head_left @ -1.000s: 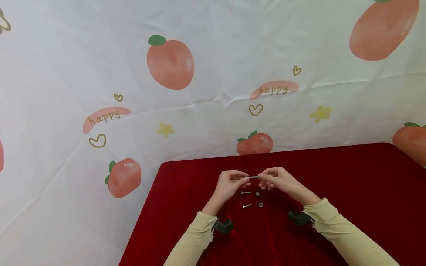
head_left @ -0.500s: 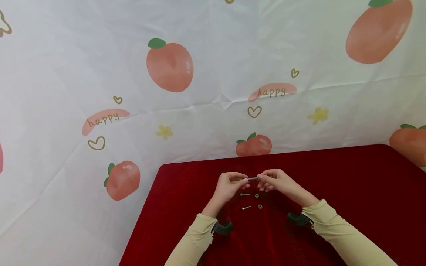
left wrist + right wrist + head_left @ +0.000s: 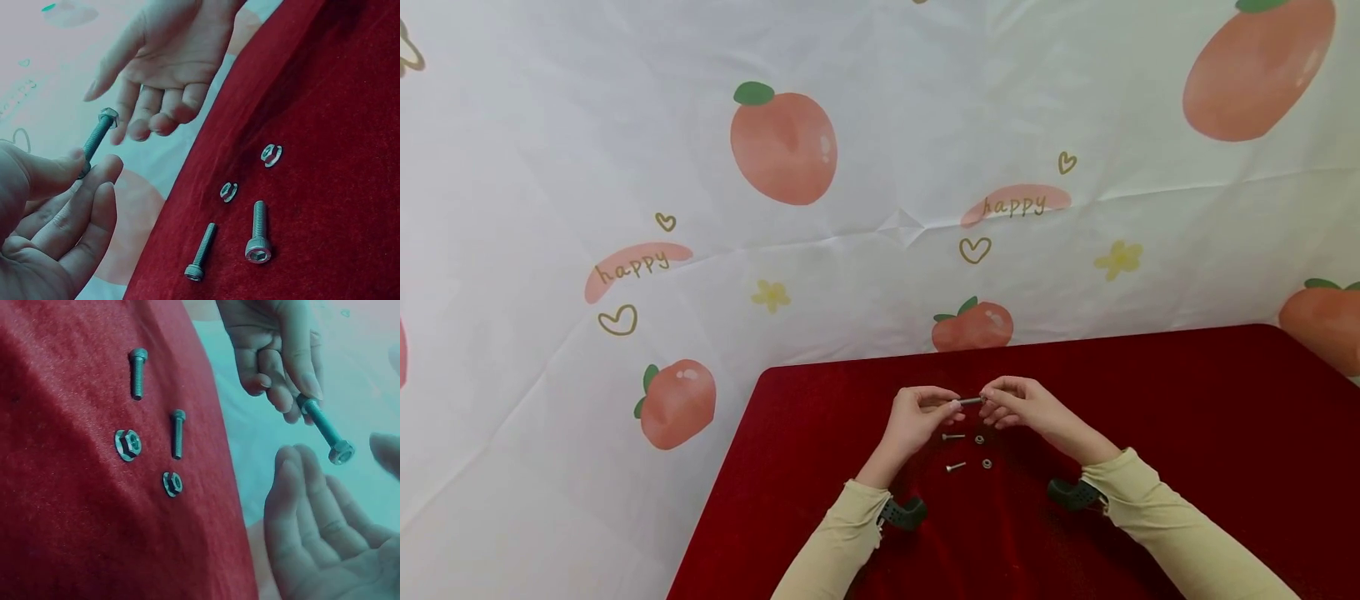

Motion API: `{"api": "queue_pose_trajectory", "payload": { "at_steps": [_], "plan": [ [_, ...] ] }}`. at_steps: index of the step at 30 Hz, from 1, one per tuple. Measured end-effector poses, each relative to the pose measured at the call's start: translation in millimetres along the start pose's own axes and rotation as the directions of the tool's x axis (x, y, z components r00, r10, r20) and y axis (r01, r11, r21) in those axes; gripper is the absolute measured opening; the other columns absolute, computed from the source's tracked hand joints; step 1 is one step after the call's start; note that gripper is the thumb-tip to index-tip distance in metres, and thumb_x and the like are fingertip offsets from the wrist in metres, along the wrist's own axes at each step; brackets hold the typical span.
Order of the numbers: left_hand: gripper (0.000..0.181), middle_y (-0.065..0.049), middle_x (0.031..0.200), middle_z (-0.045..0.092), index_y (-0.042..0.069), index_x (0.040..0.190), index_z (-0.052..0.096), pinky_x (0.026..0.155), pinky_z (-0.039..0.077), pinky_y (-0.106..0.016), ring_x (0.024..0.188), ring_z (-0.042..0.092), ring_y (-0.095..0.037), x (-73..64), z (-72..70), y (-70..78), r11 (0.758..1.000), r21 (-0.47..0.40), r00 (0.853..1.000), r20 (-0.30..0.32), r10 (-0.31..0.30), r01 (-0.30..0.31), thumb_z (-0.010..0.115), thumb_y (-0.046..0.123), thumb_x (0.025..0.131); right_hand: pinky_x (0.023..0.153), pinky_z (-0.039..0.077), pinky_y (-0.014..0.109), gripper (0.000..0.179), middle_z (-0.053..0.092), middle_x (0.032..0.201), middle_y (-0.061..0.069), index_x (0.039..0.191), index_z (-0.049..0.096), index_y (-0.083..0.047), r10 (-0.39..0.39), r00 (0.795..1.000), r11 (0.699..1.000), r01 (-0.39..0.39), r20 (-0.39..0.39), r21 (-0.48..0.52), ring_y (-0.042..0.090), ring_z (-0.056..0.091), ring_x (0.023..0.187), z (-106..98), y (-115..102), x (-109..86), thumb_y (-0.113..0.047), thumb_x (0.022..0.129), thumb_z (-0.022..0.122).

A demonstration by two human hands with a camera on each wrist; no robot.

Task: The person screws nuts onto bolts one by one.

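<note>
My left hand [image 3: 917, 421] pinches the head end of a metal bolt [image 3: 323, 425] between thumb and fingers, above the red cloth. A hex nut [image 3: 342, 452] sits on the bolt's other end, toward my right hand [image 3: 1024, 412]. In both wrist views the right hand's fingers are loosely bent, with the thumb spread away and a gap around the nut. Below the hands lie two socket-head bolts, a smaller one [image 3: 202, 250] and a thicker one [image 3: 258, 234]. Near their threaded ends are two flange nuts, a smaller [image 3: 229, 192] and a larger [image 3: 271, 155].
Red velvety cloth [image 3: 1150, 400] covers the table, its far edge against a white fruit-printed backdrop [image 3: 865, 150]. Dark wrist mounts [image 3: 904, 512] show below both sleeves.
Both hands stay nearly in place around the bolt. A little more of the bolt's nut end shows by the right fingertips than half a second ago. The loose bolts and nuts lie still.
</note>
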State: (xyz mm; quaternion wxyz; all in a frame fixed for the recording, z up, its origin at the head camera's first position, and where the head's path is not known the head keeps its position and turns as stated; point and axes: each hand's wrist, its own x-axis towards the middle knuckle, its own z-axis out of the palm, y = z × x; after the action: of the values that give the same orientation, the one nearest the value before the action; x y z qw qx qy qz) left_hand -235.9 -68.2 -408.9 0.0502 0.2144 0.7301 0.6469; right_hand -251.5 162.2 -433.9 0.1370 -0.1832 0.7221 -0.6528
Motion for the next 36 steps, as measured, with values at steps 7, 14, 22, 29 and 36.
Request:
{"api": "queue_pose_trajectory", "payload": {
  "at_steps": [7, 14, 22, 29, 36],
  "plan": [
    [0.018, -0.027, 0.095, 0.068, -0.016, 0.105, 0.065, 0.08, 0.053, -0.057, 0.088, 0.065, -0.045, 0.5, 0.2, 2.1, 1.0, -0.005, 1.0, -0.007, -0.004, 0.004, 0.061, -0.004, 0.091, 0.08, 0.058, 0.037, 0.038, 0.063, 0.104, 0.028, 0.122, 0.047, 0.012, -0.069, 0.997, 0.997, 0.068, 0.039, 0.035, 0.027, 0.067, 0.092, -2.4, 0.8, 0.0, -0.012, 0.096, 0.06],
    [0.019, -0.028, 0.093, 0.067, -0.016, 0.105, 0.065, 0.079, 0.054, -0.057, 0.087, 0.065, -0.045, 1.1, 0.3, 2.2, 1.0, -0.003, 1.0, -0.009, 0.01, -0.01, 0.061, -0.004, 0.091, 0.076, 0.058, 0.041, 0.047, 0.067, 0.09, 0.021, 0.113, 0.053, 0.017, 0.0, 1.0, 1.0, 0.001, 0.025, -0.019, 0.036, 0.066, 0.084, 1.0, 0.2, 1.7, -0.028, 0.1, 0.054],
    [0.017, -0.029, 0.094, 0.067, -0.015, 0.104, 0.065, 0.081, 0.051, -0.06, 0.088, 0.064, -0.049, -0.3, 0.2, 1.5, 1.0, -0.014, 1.0, -0.022, -0.002, 0.001, 0.061, -0.004, 0.091, 0.082, 0.057, 0.042, 0.043, 0.063, 0.106, 0.026, 0.125, 0.046, 0.012, -0.053, 0.998, 0.997, 0.052, 0.016, 0.051, 0.031, 0.066, 0.094, -0.4, 0.6, -1.9, -0.016, 0.096, 0.061],
    [0.018, -0.03, 0.093, 0.067, -0.016, 0.105, 0.064, 0.08, 0.051, -0.061, 0.087, 0.064, -0.047, -1.0, 2.4, 1.3, 1.0, -0.002, 1.0, -0.017, 0.004, -0.004, 0.061, -0.005, 0.091, 0.078, 0.058, 0.044, 0.039, 0.066, 0.095, 0.026, 0.114, 0.057, 0.012, -0.033, 0.999, 0.999, 0.033, 0.007, -0.019, 0.039, 0.065, 0.088, 1.1, 1.8, -0.4, -0.023, 0.098, 0.058],
    [0.017, -0.028, 0.092, 0.067, -0.015, 0.103, 0.066, 0.08, 0.051, -0.061, 0.086, 0.065, -0.046, -0.6, 2.8, 2.1, 1.0, 0.005, 1.0, -0.023, 0.003, -0.003, 0.061, -0.005, 0.091, 0.079, 0.058, 0.038, 0.043, 0.065, 0.102, 0.023, 0.125, 0.047, 0.012, -0.041, 0.999, 0.998, 0.04, 0.022, 0.047, 0.031, 0.066, 0.091, 0.0, 2.6, -0.8, -0.02, 0.099, 0.056]
  ]
}}
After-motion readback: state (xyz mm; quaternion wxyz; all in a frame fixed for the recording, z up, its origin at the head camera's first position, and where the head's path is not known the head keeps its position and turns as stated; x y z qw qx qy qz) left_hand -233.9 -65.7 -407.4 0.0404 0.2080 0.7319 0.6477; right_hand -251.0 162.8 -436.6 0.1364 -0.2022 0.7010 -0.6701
